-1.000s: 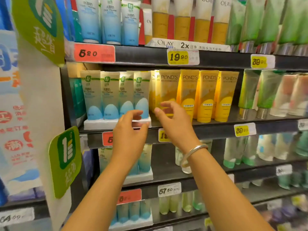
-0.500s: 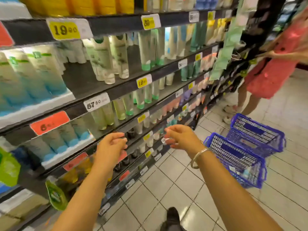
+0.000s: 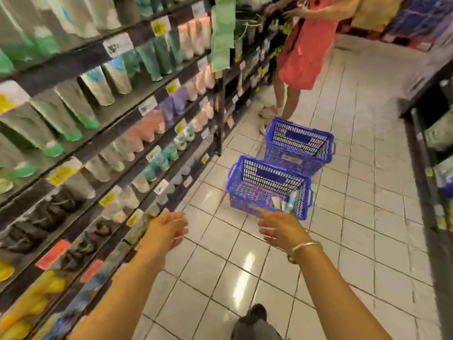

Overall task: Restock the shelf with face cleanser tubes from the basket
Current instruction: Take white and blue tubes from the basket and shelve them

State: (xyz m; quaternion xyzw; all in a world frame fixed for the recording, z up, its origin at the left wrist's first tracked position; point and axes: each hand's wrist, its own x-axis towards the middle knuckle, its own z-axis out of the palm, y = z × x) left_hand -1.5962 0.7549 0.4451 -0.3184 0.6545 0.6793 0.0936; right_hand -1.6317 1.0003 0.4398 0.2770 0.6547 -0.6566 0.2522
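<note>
Two hands reach forward empty above the tiled floor [image 3: 208, 273], left hand [image 3: 164, 229] and right hand [image 3: 282, 228] loosely spread; face cleanser tubes [image 3: 282, 203] lie in the near blue basket [image 3: 267, 186], beside the shelf [image 3: 103, 153].

Both arms stretched forward; left hand [image 3: 166, 227] and right hand [image 3: 279, 228] empty, fingers seemingly loosely curled, blurred.

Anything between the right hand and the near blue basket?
No. In the head view the right hand reaches toward the near blue plastic basket, empty, nothing between.
</note>
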